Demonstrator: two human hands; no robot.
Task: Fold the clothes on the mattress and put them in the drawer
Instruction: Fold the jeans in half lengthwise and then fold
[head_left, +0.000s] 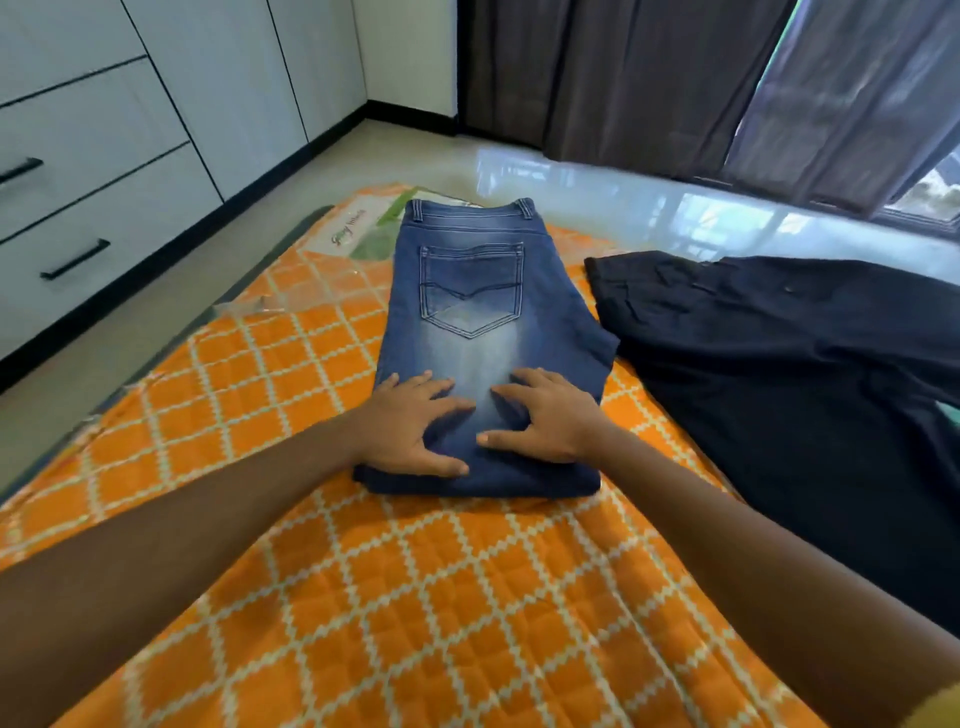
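Jeans (467, 332), folded blue denim, lie pocket-up on the orange checked mattress (363, 597). My left hand (410, 431) and right hand (540, 421) rest side by side on their near end, fingers spread flat, pressing. Just right of the jeans lie dark trousers (779, 364); the drawers (93, 208) stand well left.

Layout: mattress, frame centre

Folded jeans (483, 332) lie on the mattress (363, 597) at centre; trousers (789, 374) just right; drawers (88, 208) upper left; both hands (410, 426) on the jeans' near end.
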